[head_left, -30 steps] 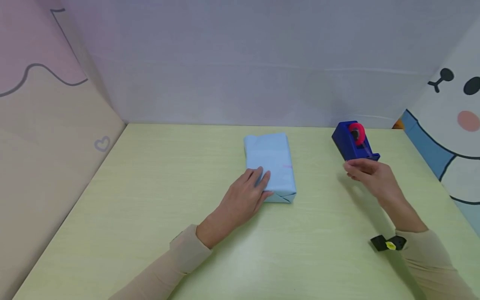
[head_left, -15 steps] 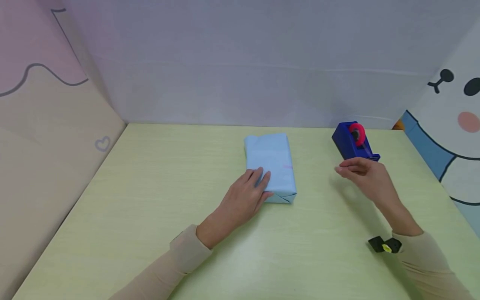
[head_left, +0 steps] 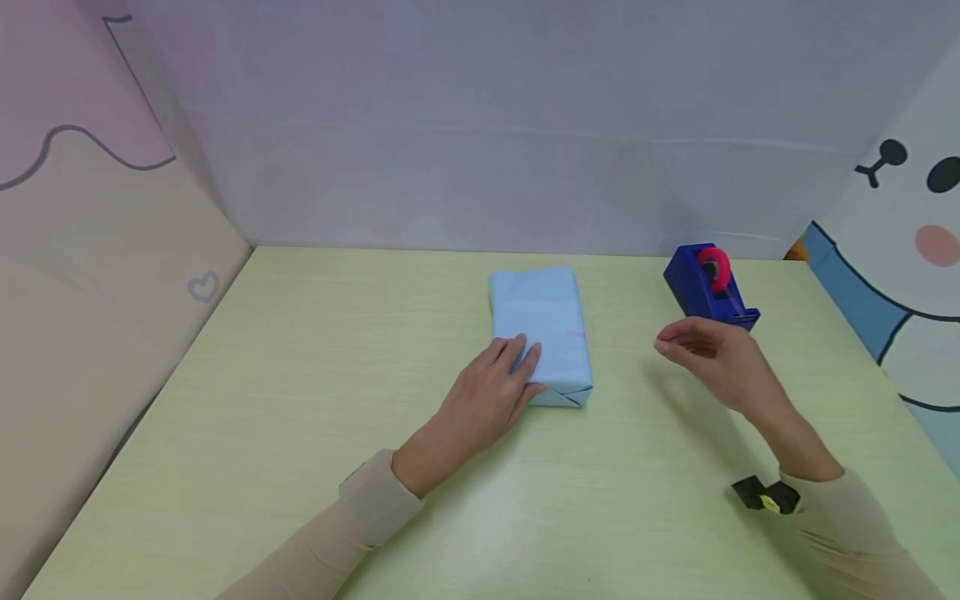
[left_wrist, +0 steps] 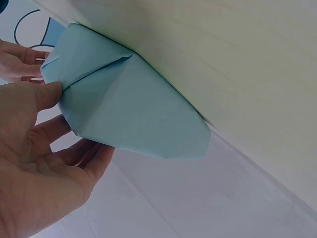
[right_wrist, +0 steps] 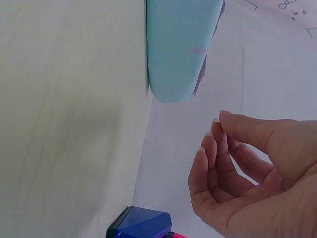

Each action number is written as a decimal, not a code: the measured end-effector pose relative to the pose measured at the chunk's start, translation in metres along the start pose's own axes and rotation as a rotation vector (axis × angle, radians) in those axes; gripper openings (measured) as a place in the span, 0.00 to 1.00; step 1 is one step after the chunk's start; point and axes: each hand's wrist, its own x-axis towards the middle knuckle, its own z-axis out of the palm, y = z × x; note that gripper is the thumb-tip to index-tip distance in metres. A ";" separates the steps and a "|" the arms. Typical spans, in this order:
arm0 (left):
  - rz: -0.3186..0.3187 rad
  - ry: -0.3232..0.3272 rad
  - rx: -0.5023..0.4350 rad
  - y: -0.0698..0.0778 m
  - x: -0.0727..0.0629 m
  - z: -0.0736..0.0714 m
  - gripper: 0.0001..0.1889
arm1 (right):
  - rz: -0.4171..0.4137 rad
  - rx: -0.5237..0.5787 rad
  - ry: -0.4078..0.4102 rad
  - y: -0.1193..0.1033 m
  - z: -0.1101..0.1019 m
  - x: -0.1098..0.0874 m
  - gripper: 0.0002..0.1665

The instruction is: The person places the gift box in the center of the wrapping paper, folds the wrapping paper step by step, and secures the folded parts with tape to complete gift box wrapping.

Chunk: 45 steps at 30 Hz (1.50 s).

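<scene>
Your left hand [head_left: 482, 393] grips the blue package [head_left: 546, 308] on the counter [head_left: 337, 342], likely steadying it; the fingers of your right hand [head_left: 723, 362] meet near the tape dispenser [head_left: 684, 283], holding what, I cannot tell.

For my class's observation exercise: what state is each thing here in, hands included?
Parcel: wrapped, lying flat, end paper folded.
Tape dispenser: upright.
Tape roll: seated in the dispenser.
Left hand: gripping the parcel's near end.
Right hand: above the table, fingers bent; whether they pinch anything is unclear.
</scene>
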 end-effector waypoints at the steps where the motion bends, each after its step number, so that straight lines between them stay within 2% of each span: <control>1: 0.001 0.001 0.001 0.000 0.000 0.000 0.24 | -0.005 -0.005 -0.002 -0.002 0.000 0.000 0.14; 7: 0.005 0.012 0.002 -0.001 0.000 0.000 0.25 | -0.050 -0.035 -0.010 -0.009 0.001 -0.001 0.12; 14: 0.010 0.015 0.004 -0.001 0.000 0.001 0.25 | -0.120 -0.005 -0.010 -0.016 0.004 -0.002 0.10; 22: 0.014 0.011 0.020 -0.001 0.000 0.002 0.24 | -0.143 0.011 -0.015 -0.022 0.007 -0.002 0.10; 31: 0.015 0.018 0.025 -0.001 0.000 0.001 0.24 | -0.261 0.034 -0.001 -0.026 0.012 -0.001 0.09; 34: 0.012 0.013 0.024 -0.001 0.000 0.001 0.24 | -0.265 0.027 -0.001 -0.028 0.012 -0.001 0.10; 40: 0.012 0.008 0.028 -0.001 -0.001 0.001 0.24 | -0.211 0.025 -0.005 -0.036 0.013 0.000 0.08; 45: 0.016 0.016 0.026 -0.001 0.000 0.002 0.25 | -0.232 0.006 -0.011 -0.039 0.014 0.000 0.05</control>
